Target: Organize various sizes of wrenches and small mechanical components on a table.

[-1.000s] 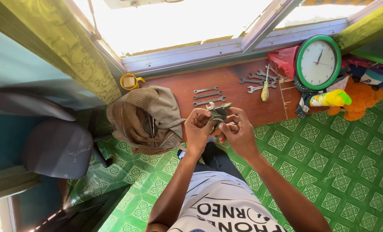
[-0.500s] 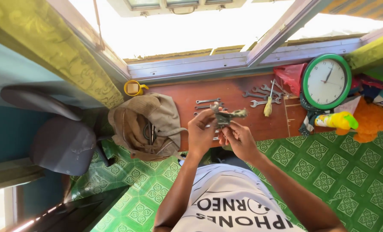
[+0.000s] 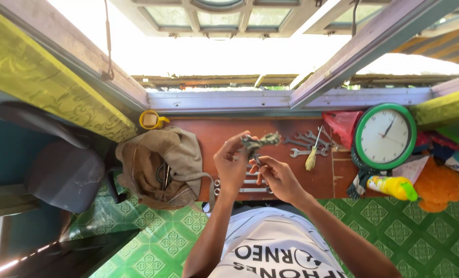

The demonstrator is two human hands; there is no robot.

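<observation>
Two hands were up over the reddish wooden table (image 3: 214, 135), and you had both of them busy with one small grey-green metal part (image 3: 260, 141). Your left hand (image 3: 230, 168) had its fingers curled snugly around the part's near end, thumb up along its side, so the piece stuck out to the right above the tabletop rather than resting on it. Your right hand (image 3: 280, 178) sat just beside and a little lower, its fingers pinched narrowly on a thin dark tool (image 3: 256, 158) whose tip met the underside of the part; what kind of tool it was could not be made out. Beneath your hands lay a few wrenches (image 3: 245, 186) in a row on the table, partly hidden by your wrists. Further right, a second cluster of spanners (image 3: 305, 141) was spread out, with a screwdriver with a yellow handle (image 3: 312, 156) lying across them. To your left, a tan canvas bag (image 3: 160, 163) slumped over the table edge, and a yellow mug (image 3: 151, 120) stood behind it by the window frame. On the far right a round green-rimmed clock (image 3: 385, 136) leaned against a red plastic bag (image 3: 342, 123), and a yellow bottle with a green cap (image 3: 392, 187) lay below it. A dark grey chair (image 3: 65, 175) stood well apart on the left, on the green patterned floor (image 3: 425, 237).
</observation>
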